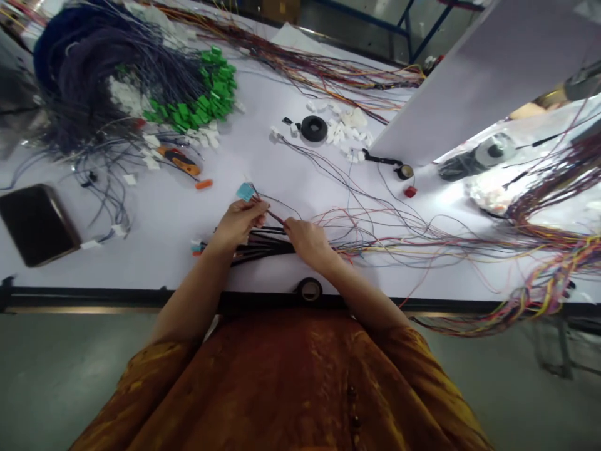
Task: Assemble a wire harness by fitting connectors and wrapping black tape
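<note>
1. one small blue connector (245,191) stands just above the left hand (239,225), whose fingers press together on thin wires (282,203).
2. the right hand (306,241) pinches a dark red wire (276,217), close to the left hand.
3. a bundle of black wires (265,243) lies under both hands, near the front edge of the desk (154,213).
4. a roll of tape (308,289) sits on this edge, and green connectors (201,94) lie toward the far left corner.

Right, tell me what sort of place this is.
Probably a wire-harness assembly workshop: bundles of coloured wires spread over a white worktable, with green connectors and white connectors in heaps.
</note>
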A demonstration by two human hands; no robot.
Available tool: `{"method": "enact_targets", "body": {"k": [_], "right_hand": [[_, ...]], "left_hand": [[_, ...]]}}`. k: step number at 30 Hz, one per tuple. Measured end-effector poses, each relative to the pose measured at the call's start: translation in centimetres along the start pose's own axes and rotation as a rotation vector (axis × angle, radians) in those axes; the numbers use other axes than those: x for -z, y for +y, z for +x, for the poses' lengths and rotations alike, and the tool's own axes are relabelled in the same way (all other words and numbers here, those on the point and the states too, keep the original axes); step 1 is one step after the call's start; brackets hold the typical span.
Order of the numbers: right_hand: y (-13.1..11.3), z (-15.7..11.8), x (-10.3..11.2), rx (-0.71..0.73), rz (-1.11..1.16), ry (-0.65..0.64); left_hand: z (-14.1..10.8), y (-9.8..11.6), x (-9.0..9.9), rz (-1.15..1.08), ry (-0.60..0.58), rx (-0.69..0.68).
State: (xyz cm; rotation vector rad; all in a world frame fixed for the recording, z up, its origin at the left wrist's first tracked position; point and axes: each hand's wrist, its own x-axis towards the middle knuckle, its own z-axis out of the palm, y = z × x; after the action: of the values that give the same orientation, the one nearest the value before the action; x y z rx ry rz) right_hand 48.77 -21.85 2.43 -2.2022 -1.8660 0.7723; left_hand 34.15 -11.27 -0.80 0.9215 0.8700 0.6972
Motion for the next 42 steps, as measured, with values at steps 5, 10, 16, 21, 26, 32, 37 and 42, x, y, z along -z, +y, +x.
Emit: {"method": "enact_targets", "body": {"k": [5, 10, 16, 21, 26, 32, 37, 42], "right_hand": [[0.8, -1.0, 3.0, 0.053, 0.078, -0.019], [5.0, 7.6, 8.8, 0.119, 0.22, 0.314], [5.9, 21.8, 8.3, -0.021, -0.034, 0.259], [3.9, 25.5, 5.7, -0.023, -0.18, 0.256], [3.7, 25.2, 6.7, 0.07, -0.173, 0.33], [5.3, 24.4, 9.3, 0.089, -0.062, 0.151], [6.2, 23.5, 8.8, 0.005, -0.102, 0.13], [6.6, 23.1, 8.0, 0.022, -0.229, 0.14]], "left_hand": [[0.0, -0.4, 0.6, 0.136, 0.005, -0.017], [-0.5, 0.4, 0.2, 0.195, -0.025, -0.011], [-0.5, 0.4, 0.1, 0.195, -0.03, 0.039], [-0.3, 0.1, 0.4, 0.139, -0.04, 0.052], [-0.5, 0.3, 0.3, 0.13, -0.056, 0.027], [-0.5, 0.1, 0.4, 0.114, -0.092, 0.001], [-0.6, 0.0, 0.4, 0.134, -0.102, -0.025], [-0.7, 0.4, 0.2, 0.151, -0.083, -0.024]]}}
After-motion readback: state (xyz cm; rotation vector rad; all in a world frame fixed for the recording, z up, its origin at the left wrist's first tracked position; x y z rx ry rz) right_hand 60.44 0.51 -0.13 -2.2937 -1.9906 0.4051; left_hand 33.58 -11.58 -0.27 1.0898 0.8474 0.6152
